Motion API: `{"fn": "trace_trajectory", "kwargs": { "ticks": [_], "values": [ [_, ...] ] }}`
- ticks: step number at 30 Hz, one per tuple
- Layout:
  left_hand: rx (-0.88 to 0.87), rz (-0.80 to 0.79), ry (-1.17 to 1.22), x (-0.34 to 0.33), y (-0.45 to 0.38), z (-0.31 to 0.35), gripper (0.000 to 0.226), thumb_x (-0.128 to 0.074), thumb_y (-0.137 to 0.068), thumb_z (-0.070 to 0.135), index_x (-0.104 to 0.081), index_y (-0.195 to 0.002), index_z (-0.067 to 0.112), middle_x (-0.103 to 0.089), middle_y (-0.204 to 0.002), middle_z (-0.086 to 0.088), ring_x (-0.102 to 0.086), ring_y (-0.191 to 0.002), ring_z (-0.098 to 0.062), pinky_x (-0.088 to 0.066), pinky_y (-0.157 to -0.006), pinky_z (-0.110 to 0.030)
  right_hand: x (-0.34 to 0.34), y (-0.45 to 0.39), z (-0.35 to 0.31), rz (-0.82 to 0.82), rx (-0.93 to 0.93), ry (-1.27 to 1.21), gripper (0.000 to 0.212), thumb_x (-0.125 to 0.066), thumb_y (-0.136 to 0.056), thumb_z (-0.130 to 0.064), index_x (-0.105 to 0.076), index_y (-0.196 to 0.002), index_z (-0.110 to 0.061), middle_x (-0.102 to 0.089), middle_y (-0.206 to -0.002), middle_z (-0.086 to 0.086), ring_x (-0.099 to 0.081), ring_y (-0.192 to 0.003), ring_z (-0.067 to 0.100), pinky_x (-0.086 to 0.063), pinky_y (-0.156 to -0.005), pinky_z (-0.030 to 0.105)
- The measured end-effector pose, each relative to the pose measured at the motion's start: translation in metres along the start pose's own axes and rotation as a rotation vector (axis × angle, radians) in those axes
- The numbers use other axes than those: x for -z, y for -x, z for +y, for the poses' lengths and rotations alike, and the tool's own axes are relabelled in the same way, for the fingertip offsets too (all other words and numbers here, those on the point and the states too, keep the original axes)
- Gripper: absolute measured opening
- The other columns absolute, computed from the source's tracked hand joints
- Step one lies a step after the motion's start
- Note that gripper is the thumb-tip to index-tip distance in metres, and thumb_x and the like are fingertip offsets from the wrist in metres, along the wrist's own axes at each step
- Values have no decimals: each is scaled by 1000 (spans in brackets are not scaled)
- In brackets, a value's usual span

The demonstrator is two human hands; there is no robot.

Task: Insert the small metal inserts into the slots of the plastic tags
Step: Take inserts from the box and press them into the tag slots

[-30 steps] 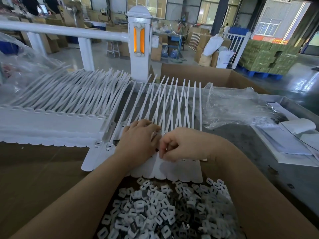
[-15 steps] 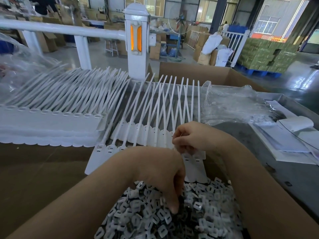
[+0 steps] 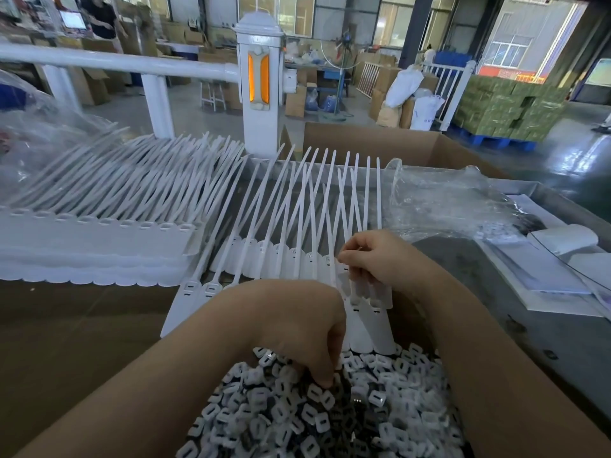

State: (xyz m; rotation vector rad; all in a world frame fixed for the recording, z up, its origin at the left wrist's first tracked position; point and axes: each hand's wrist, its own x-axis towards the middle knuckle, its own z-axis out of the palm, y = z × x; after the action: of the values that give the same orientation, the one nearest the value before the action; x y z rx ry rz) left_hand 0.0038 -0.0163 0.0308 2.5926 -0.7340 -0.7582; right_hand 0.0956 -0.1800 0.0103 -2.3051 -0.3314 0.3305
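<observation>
**Fetching an insert while the tag row is held**

Left hand [image 3: 297, 328] down in the heap of inserts [image 3: 330, 421], fingers curled, tips buried among the pieces. Whether it has one pinched yet, cannot tell; the fingertips are hidden.

Right hand [image 3: 373, 259] at the right end of the near row of plastic tags [image 3: 284, 259], thumb and curled fingers pinching a tag head there, steadying it.

Heap fills the near box, just below the tag ends. Tags lie fanned on the tabletop [image 3: 463, 256], tails pointing away. Finished-looking stack [image 3: 92, 242] to the left, clear plastic bag [image 3: 446, 200] to the right.

Judgement: pick-up step, between insertions. Next move calls for isolating a single insert, turning it to suit the slot, and carrying it to the tag under the right hand. Slot is small; orientation matters.
</observation>
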Motion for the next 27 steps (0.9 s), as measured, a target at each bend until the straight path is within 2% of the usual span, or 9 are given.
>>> {"fn": "trace_trajectory", "kwargs": {
  "ticks": [2, 4, 9, 12, 15, 19, 21, 23, 27],
  "values": [
    [-14, 24, 51, 2, 0, -2, 14, -80, -79, 31, -70, -77, 22, -67, -68, 12, -60, -60, 1, -53, -60, -17, 1, -1, 0, -2, -8, 1, 11, -61, -98, -22, -68, -93, -16, -70, -63, -4, -57, -44, -3, -40, -42, 11],
    [-38, 64, 150, 6, 0, -6, 10, -79, -80, 28, -73, -81, 20, -70, -69, 9, -61, -58, 3, -47, -55, -10, 2, -1, -1, -14, -18, 7, 10, -62, -98, -22, -68, -93, -16, -70, -62, -4, -58, -45, -2, -41, -42, 12],
    [3, 202, 569, 14, 2, -23, 6, -77, -82, 10, -71, -82, 13, -74, -72, -1, -69, -66, -8, -51, -59, -15, 2, -2, 0, -12, -14, 16, 9, -63, -97, -24, -69, -92, -19, -69, -58, -10, -54, -44, -3, -41, -42, 12],
    [-25, 50, 601, 16, 7, -29, 7, -77, -82, 10, -76, -83, 17, -75, -76, -1, -70, -71, -9, -52, -64, -16, 2, -1, 1, -20, -4, -2, 9, -63, -97, -24, -69, -92, -19, -68, -58, -10, -53, -45, -2, -42, -43, 12],
    [-55, -103, 514, 15, 10, -26, 9, -76, -83, 14, -78, -87, 22, -75, -77, 6, -69, -71, -4, -53, -66, -15, 2, -2, 1, -18, -5, 3, 10, -63, -97, -23, -69, -90, -19, -68, -58, -9, -54, -45, -2, -42, -44, 13],
    [-63, -124, 473, 15, 7, -28, 15, -76, -84, 15, -78, -98, 18, -77, -86, 2, -71, -77, -7, -57, -80, -22, 2, -1, 2, -22, 2, 3, 11, -64, -96, -24, -70, -88, -20, -68, -59, -8, -54, -46, -2, -43, -45, 13],
    [-63, -76, 506, 14, 6, -31, 17, -76, -84, 15, -78, -101, 19, -77, -86, 0, -71, -76, -7, -58, -79, -23, 2, -1, 2, -24, 6, 1, 10, -64, -96, -23, -70, -89, -20, -68, -59, -8, -54, -46, -2, -42, -45, 13],
    [-44, 9, 616, 13, 3, -34, 14, -78, -83, 13, -77, -96, 18, -76, -80, -3, -71, -71, -9, -54, -69, -18, 2, -1, 2, -27, 11, 0, 10, -64, -97, -23, -69, -90, -19, -68, -58, -8, -53, -45, -2, -42, -44, 13],
    [24, 329, 811, 9, -6, -41, 7, -79, -81, 9, -74, -84, 12, -75, -76, -5, -70, -70, -11, -53, -63, -17, 2, -2, 2, -31, 9, -6, 8, -64, -97, -22, -68, -91, -17, -67, -57, -8, -53, -45, 1, -43, -44, 15]
  ]
}}
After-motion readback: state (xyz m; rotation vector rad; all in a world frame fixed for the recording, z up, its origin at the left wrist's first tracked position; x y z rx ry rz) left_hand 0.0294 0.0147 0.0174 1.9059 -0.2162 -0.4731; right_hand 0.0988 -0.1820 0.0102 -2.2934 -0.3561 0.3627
